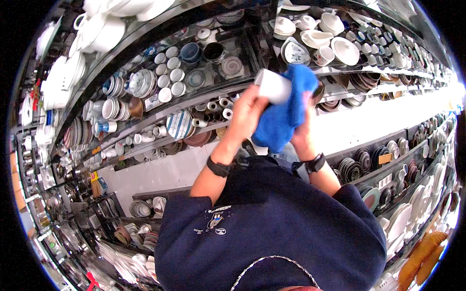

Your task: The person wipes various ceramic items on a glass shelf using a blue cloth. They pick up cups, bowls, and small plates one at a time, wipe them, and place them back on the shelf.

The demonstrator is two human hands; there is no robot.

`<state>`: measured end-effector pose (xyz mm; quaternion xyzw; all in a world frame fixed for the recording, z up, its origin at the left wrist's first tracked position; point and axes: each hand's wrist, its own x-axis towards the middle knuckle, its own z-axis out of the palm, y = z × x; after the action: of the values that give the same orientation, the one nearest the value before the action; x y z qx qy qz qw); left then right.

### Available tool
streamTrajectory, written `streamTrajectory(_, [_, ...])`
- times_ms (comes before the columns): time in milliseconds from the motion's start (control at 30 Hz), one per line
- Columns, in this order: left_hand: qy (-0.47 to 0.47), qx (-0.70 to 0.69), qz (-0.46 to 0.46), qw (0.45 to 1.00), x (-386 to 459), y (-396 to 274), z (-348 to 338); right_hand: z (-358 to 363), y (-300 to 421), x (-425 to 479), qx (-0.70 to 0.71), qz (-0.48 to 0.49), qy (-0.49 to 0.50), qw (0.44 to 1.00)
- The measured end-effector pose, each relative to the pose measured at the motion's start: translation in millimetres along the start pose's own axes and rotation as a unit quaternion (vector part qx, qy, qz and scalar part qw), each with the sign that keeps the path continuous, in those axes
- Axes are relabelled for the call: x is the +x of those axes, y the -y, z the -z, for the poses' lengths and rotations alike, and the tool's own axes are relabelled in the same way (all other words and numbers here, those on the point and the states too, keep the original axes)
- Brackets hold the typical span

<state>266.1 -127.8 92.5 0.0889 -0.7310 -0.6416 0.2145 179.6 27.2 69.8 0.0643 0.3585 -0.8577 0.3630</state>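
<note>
A plain white ceramic cup (273, 86) is held tilted in front of the shelves by my left hand (245, 114), with the fingers around its near end. My right hand (305, 127) grips a blue cloth (280, 120), which is bunched against the cup's right end and hangs down between my hands. The cloth covers that end of the cup, so I cannot tell whether part of it is inside. Part of my right hand is blurred and hidden behind the cloth.
Close ahead, a dark shelf unit bears small white cups (172, 72), a striped plate (180, 124) and a white sauce boat (316, 38). Lidded white dishes (345, 51) stand at upper right. Stacked dark plates (350, 169) fill low shelves to the right. A pale aisle floor (349, 132) runs between.
</note>
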Motion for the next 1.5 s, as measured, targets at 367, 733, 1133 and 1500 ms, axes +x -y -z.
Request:
streamTrajectory(367, [0.041,-0.434,0.178,0.882,-54,-34,61,-68,-9,-41,-0.173,0.044,0.23,0.957])
streamTrajectory(733, [0.004,-0.419,0.174,0.891,-50,-35,25,-71,-6,-58,-0.348,0.132,0.165,0.914])
streamTrajectory(1133, [0.151,-0.403,0.342,0.835,-73,2,39,-80,11,-64,-0.636,0.207,0.267,0.694])
streamTrajectory(1500, [0.2,-0.38,0.347,0.834,-77,2,37,-87,42,-52,-0.615,0.048,0.428,0.66])
